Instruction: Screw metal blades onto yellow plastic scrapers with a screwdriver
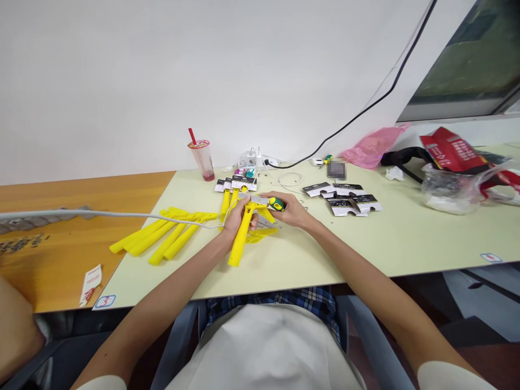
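Observation:
My left hand [234,218] is wrapped round the upper part of a yellow T-shaped handle [241,241], whose grip points down toward the table's front edge. Across its head lies a grey metal plate [259,200]. From the right, my right hand [293,210] grasps a screwdriver [277,204] by its green-and-yellow grip, close to the plate; the screwdriver's tip cannot be made out. Beneath the hands lie loose yellow pieces [260,236] on the table. Several more yellow handles [179,241] are piled left of my left hand.
Carded yellow-handled tools [244,182] lie behind my hands. Black-and-white cards [348,205] are spread right. A drink cup [202,160] stands near the wall. A white cable [122,213] crosses to my left hand. Plastic bags [449,189] and a pink bag [371,147] sit far right.

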`<state>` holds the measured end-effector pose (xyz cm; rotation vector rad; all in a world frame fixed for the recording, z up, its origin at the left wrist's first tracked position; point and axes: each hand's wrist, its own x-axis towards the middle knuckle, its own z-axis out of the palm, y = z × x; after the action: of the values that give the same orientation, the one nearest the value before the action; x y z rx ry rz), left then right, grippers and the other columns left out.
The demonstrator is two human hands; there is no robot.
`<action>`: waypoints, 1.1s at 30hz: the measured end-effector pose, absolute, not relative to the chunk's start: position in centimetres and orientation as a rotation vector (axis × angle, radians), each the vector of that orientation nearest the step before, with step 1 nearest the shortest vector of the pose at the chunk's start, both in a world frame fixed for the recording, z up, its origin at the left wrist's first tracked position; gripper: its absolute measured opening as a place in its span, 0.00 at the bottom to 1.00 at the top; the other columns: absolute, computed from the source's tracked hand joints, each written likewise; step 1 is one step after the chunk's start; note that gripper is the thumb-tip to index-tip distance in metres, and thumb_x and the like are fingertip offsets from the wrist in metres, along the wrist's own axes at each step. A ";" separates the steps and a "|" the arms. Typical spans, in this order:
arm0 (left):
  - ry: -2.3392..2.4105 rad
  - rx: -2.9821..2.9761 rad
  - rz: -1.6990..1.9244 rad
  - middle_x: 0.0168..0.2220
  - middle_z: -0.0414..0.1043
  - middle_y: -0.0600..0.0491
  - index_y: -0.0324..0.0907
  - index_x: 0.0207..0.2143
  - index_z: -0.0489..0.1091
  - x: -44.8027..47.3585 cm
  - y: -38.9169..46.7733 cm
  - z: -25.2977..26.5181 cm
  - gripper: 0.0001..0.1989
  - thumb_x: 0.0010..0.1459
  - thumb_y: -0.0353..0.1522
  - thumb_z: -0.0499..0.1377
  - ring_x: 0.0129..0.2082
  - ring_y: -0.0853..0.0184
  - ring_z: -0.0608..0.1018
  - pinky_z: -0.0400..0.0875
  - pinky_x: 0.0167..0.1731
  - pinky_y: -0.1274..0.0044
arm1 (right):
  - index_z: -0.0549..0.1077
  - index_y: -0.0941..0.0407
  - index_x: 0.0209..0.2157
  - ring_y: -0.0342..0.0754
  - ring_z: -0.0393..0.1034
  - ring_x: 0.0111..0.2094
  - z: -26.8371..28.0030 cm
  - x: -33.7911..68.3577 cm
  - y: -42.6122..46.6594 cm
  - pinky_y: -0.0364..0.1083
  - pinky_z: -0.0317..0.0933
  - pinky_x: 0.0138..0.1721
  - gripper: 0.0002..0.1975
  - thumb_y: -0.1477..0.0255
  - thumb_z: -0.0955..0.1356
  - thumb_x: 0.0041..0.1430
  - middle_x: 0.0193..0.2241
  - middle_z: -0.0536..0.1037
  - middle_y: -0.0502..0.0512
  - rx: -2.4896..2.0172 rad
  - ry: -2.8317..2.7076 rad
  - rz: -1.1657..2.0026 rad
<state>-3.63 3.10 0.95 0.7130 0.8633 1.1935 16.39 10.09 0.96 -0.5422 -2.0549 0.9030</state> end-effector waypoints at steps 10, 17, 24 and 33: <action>0.846 0.624 1.218 0.24 0.74 0.56 0.40 0.39 0.75 -3.1 2.8 2.0 0.17 0.68 0.46 0.66 0.13 0.75 0.69 0.61 0.13 0.81 | 0.82 0.53 0.42 0.56 0.81 0.52 0.7 16.5 10.6 0.52 0.72 0.55 0.09 0.64 0.78 0.64 0.53 0.85 0.61 -0.347 -2.058 0.754; 0.924 0.604 1.239 0.23 0.76 0.52 0.38 0.42 0.75 -3.6 2.7 2.2 0.20 0.73 0.48 0.61 0.14 0.71 0.72 0.62 0.14 0.80 | 0.82 0.54 0.38 0.53 0.80 0.41 0.7 16.2 10.2 0.51 0.72 0.45 0.12 0.60 0.79 0.64 0.40 0.85 0.59 -0.366 -2.042 0.716; 0.970 0.562 1.260 0.30 0.83 0.46 0.40 0.41 0.70 -3.6 3.1 1.9 0.19 0.74 0.48 0.59 0.12 0.72 0.69 0.62 0.13 0.80 | 0.82 0.53 0.39 0.55 0.80 0.41 0.6 16.1 10.0 0.52 0.72 0.46 0.17 0.53 0.77 0.66 0.41 0.86 0.60 -0.444 -2.085 0.709; 1.006 0.560 1.281 0.31 0.84 0.47 0.41 0.48 0.70 -3.6 3.3 1.2 0.19 0.73 0.49 0.59 0.11 0.72 0.69 0.63 0.13 0.80 | 0.83 0.54 0.38 0.52 0.78 0.39 0.9 15.8 9.1 0.50 0.69 0.44 0.16 0.55 0.76 0.65 0.39 0.85 0.55 -0.549 -2.012 0.826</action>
<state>-3.64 3.31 1.25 0.5597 1.0060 1.2813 15.79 9.07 0.91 -0.5486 -2.0117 0.8258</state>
